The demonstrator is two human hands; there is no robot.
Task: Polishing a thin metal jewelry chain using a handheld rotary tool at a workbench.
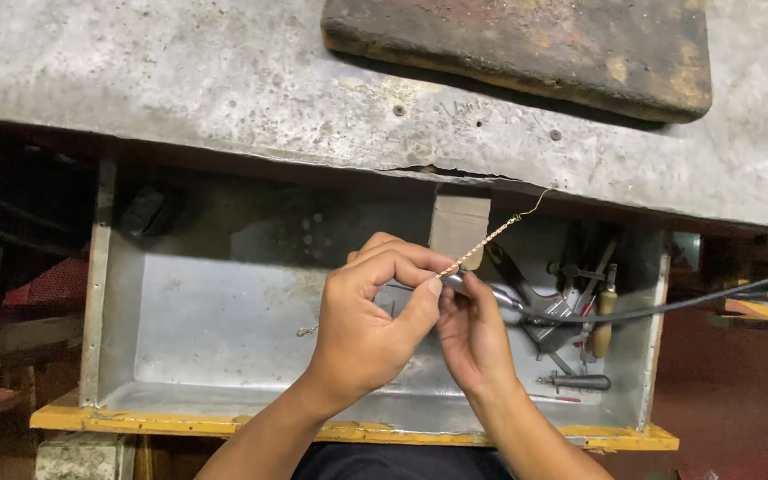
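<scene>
**Lighting and picture quality**

Light: warm, moderate, falling from above onto the grey desk (224, 80). Shadow: deep under the desk edge; 9 o'clock side nearly black. Glare: soft sheen on metal tray (215, 347) floor. Focus: sharp centrally; slight softness at corners.

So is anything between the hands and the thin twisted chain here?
Nothing visible. The left hand pinches the twisted chain directly between thumb and forefinger, and the right hand meets it at the same spot while holding a corded metal tool. The chain's upper end hangs free.
</scene>
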